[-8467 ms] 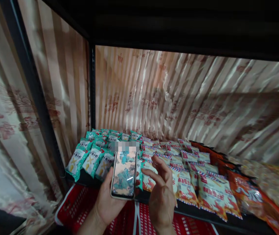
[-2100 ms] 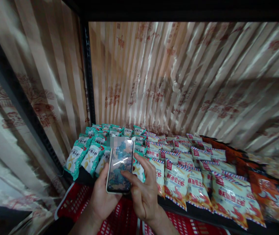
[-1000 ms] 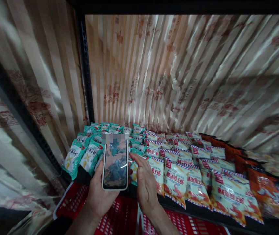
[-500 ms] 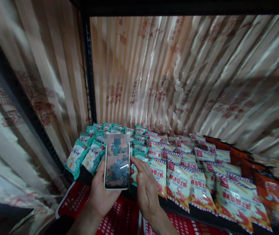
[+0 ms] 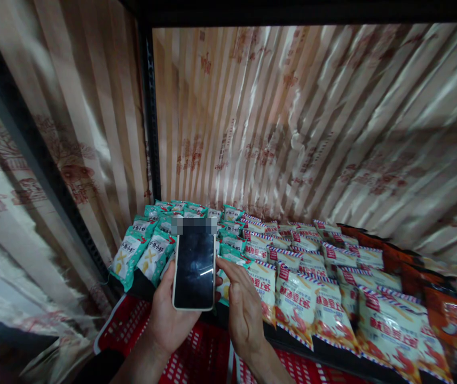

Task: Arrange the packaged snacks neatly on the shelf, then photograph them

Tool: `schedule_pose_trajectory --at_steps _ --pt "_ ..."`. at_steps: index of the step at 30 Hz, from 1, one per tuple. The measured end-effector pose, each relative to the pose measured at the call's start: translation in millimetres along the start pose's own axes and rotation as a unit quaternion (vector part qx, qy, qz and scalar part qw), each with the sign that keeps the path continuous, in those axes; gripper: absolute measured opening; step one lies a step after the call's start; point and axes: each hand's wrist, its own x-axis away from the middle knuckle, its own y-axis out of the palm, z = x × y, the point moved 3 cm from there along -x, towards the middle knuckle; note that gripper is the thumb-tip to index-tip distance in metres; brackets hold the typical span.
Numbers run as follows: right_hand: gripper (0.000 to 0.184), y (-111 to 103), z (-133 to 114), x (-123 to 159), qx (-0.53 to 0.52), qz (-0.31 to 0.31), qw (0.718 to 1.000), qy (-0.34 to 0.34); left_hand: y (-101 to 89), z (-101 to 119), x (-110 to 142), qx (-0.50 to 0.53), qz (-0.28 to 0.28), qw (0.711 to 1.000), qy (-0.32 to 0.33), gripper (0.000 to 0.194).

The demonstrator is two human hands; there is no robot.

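Observation:
My left hand (image 5: 174, 320) is closed around a smartphone (image 5: 194, 272) with a pale case, held upright with its screen towards me. The screen is dark and catches a streak of light. My right hand (image 5: 242, 301) is beside the phone, its index fingertip at the phone's right edge; its fingers are extended and grip nothing. Behind the phone, green-and-white snack bags (image 5: 156, 253) lie in rows. To the right are cream snack bags (image 5: 296, 296) with striped edges and red lettering. The phone hides part of the green bags.
Below the shelf edge stand red plastic baskets (image 5: 126, 320) with white rims. Orange snack bags (image 5: 452, 314) lie at the far right. A dark metal post (image 5: 151, 117) rises at the back left corner. Crinkled printed sheeting (image 5: 252, 106) covers the back and left side.
The phone's screen has gone from a lit lock-screen picture to dark. Both hands keep nearly the same pose, and the view has shifted slightly.

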Motion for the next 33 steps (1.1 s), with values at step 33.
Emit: schedule_pose_trajectory --at_steps 33 --pt "0.036 -2.7 2.0 -1.1 -0.048 -0.001 0.999 0.021 -4.3 -2.9 0.1 0.005 -0.025 1.0 -0.01 0.045"
